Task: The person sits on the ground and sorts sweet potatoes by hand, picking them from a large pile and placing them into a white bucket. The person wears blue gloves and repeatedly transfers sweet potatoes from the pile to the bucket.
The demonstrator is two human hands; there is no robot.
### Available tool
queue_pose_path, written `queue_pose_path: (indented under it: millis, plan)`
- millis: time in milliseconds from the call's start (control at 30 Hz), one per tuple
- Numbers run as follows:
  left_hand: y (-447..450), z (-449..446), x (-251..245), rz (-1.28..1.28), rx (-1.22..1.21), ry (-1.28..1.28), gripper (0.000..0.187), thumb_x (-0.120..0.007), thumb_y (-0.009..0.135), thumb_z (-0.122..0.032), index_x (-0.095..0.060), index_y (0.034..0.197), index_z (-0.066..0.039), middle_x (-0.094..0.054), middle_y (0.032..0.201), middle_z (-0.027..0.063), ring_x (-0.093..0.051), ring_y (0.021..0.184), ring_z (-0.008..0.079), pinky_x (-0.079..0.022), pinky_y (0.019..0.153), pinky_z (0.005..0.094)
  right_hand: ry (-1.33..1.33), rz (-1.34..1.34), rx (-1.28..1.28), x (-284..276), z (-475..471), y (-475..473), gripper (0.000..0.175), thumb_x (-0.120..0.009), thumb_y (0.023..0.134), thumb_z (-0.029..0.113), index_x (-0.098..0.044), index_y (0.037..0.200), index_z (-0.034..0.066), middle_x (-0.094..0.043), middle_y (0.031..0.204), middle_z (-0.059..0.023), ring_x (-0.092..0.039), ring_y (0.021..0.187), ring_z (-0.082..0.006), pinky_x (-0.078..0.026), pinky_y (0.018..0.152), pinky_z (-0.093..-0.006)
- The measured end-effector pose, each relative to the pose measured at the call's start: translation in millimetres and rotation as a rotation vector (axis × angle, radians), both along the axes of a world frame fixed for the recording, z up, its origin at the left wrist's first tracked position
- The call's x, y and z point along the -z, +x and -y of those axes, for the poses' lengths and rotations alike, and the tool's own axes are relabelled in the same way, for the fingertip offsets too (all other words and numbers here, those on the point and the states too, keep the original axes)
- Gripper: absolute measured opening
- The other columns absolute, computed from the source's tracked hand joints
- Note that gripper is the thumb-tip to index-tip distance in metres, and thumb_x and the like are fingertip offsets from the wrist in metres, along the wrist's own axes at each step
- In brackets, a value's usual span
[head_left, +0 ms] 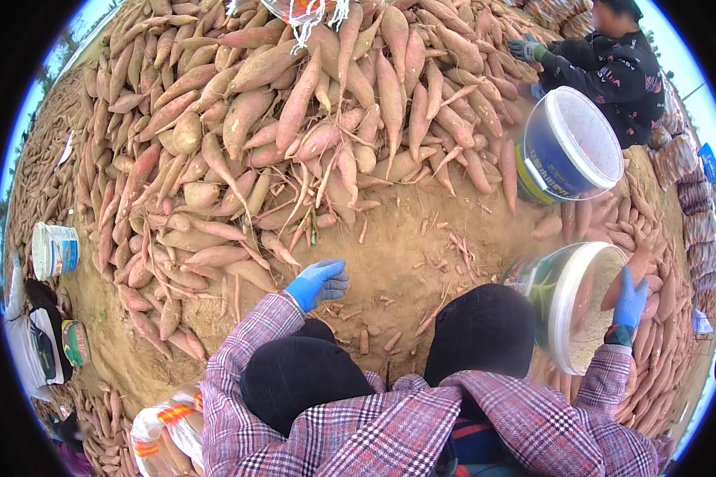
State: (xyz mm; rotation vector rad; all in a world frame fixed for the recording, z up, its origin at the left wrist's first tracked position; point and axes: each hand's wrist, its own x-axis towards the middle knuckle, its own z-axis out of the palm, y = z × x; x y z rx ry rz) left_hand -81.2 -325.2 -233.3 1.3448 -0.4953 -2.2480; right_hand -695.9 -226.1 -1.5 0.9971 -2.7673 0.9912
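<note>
My left hand (318,285), in a blue glove, holds nothing above the bare soil, just right of the front edge of a big heap of sweet potatoes (250,122). Its fingers are loosely curved and point right. On the far right my right hand (630,303), also gloved in blue, grips a large sweet potato (631,273) over the mouth of a tilted plastic bucket (559,304) with a white rim. The fingers' far side is hidden. Inside that bucket only a pale, dusty wall shows clearly.
A blue bucket (543,152) leans beyond the tilted one, near a seated person (611,77) wearing gloves. More sweet potatoes (662,334) lie at right. Root scraps (462,250) litter the soil. A filled plastic bag (167,426) stands at lower left; a white bucket (55,250) is farther left.
</note>
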Motion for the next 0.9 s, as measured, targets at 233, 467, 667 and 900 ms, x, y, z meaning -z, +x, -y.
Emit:
queue_pose_path:
  millis: [233, 467, 667, 900]
  plan:
    - [0.0, 1.2, -0.5, -0.024, 0.001, -0.012, 0.039, -0.061, 0.095, -0.029, -0.055, 0.127, -0.007, -0.066, 0.102, 0.0082, -0.066, 0.089, 0.0201, -0.055, 0.079, 0.0365, 0.058, -0.048, -0.587, 10.2, 75.4, 79.7, 0.034, -0.068, 0.088, 0.018, -0.059, 0.116, 0.001, -0.067, 0.093, -0.0115, -0.064, 0.083, -0.0174, -0.052, 0.075, -0.0292]
    - [2.5, 4.3, -11.1, -0.078, -0.026, -0.048, 0.041, -0.058, 0.097, -0.027, -0.052, 0.131, -0.006, -0.065, 0.105, 0.0081, -0.065, 0.092, 0.02, -0.054, 0.083, 0.036, 0.354, 0.844, -0.854, 134.2, 269.5, 276.6, 0.039, -0.063, 0.089, 0.035, -0.063, 0.11, 0.0013, -0.066, 0.092, -0.0084, -0.065, 0.067, -0.018, -0.052, 0.064, -0.0298]
    - [8.8, 3.7, -13.4, -0.239, -0.061, -0.031, 0.043, -0.057, 0.097, -0.028, -0.05, 0.133, -0.005, -0.065, 0.108, 0.0103, -0.065, 0.096, 0.0229, -0.053, 0.086, 0.0377, 0.388, 0.724, -0.742, 229.4, 363.7, 352.9, 0.041, -0.059, 0.09, 0.035, -0.059, 0.108, -0.0011, -0.062, 0.076, -0.0084, -0.062, 0.064, -0.0219, -0.05, 0.059, -0.0358]
    - [14.9, 9.2, -13.4, -0.206, -0.082, -0.013, 0.042, -0.054, 0.099, -0.026, -0.049, 0.134, -0.004, -0.064, 0.111, 0.0116, -0.064, 0.1, 0.0228, -0.053, 0.086, 0.0373, 0.154, 1.303, -0.61, 219.8, 347.3, 341.2, 0.015, -0.058, 0.094, 0.024, -0.052, 0.091, 0.0095, -0.046, 0.062, 0.0005, -0.04, 0.045, -0.0115, -0.031, 0.042, -0.0292]
